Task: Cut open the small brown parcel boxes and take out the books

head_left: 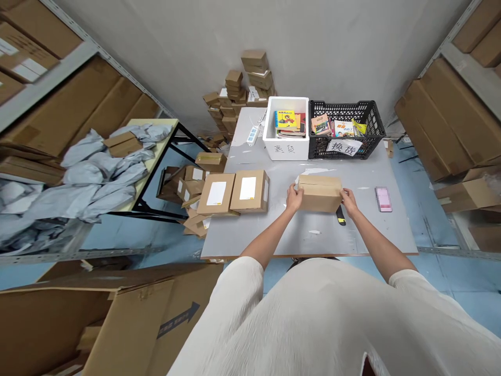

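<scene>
A small brown cardboard box [320, 194] is held between both hands over the grey table [289, 235]. My left hand [295, 198] grips its left end, and my right hand [349, 200] grips its right end. A black tool with a yellow tip [341, 217], perhaps a box cutter, lies partly hidden under the box beside my right hand. White paper [313, 171] shows behind the box. To the left, two closed cardboard boxes, one [248, 190] beside the other [217, 193], bear white labels.
A white bin [287, 151] and a black crate [346, 149] with books stand at the table's back. A phone [383, 199] lies right, a power strip [253, 136] back left. Grey parcels [105, 172] cover a side table. An open carton [156, 308] stands front left.
</scene>
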The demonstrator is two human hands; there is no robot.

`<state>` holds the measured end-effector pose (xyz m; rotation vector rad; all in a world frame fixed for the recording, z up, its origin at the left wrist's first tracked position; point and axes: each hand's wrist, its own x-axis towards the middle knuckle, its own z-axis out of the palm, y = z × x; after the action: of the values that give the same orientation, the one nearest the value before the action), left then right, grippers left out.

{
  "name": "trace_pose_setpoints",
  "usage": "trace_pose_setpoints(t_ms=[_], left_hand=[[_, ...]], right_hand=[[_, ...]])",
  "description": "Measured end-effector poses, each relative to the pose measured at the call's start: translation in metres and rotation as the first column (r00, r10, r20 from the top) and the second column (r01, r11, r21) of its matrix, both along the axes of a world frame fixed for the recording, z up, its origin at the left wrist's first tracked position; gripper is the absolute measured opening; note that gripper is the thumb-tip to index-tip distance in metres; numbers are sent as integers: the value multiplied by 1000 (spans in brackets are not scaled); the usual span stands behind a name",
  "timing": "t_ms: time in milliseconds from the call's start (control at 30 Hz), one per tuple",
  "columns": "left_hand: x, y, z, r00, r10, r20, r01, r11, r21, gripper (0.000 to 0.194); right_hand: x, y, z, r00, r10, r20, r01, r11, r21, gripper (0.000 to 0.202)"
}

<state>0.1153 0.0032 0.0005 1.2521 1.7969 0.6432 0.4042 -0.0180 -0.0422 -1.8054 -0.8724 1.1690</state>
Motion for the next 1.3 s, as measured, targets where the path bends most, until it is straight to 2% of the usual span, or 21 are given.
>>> trace_pose_setpoints(t_ms=[100,200,300,367,433,567,667,833,967,1167,1233,1300], left_hand=[[-3,-8,-7,999,-14,-45,12,999,-45,48],[-5,-18,-13,996,-52,-66,47,996,-74,50],[-1,-27,-11,983,-94,-158,96,995,2,61],[6,-33,-7,958,-142,-248,168,982,88,64],[16,-38,-1,925,-234,-301,289,945,153,62],[41,-45,7,827,-456,-330,530,827,185,57],[59,-46,8,768,-541,-343,621,759,193,57],[73,-45,11,750,-561,-350,632,764,129,56],[70,-46,23,776,-525,-350,597,790,140,58],[48,-39,49,855,-405,-324,498,814,299,59],[35,-36,54,867,-363,-342,470,824,318,57],[17,-34,57,875,-323,-362,444,834,327,54]], right_hand=[[1,-10,-4,1000,17,17,-16,1000,-16,72],[3,-21,-6,999,42,22,-41,999,-33,70],[3,-29,-6,995,88,44,-86,995,-48,62],[1,-33,-6,994,95,50,-92,995,-50,57],[0,-35,-5,995,79,54,-77,996,-48,52],[-3,-37,-1,997,56,50,-54,998,-28,45],[-4,-37,2,998,52,37,-52,999,4,43],[-10,-36,8,995,78,54,-83,993,84,44],[-22,-28,17,991,125,48,-132,977,168,52],[-55,-12,32,960,275,60,-281,918,281,47],[-64,-9,32,949,293,116,-314,907,279,49],[-72,-7,29,945,267,189,-307,924,228,56]])
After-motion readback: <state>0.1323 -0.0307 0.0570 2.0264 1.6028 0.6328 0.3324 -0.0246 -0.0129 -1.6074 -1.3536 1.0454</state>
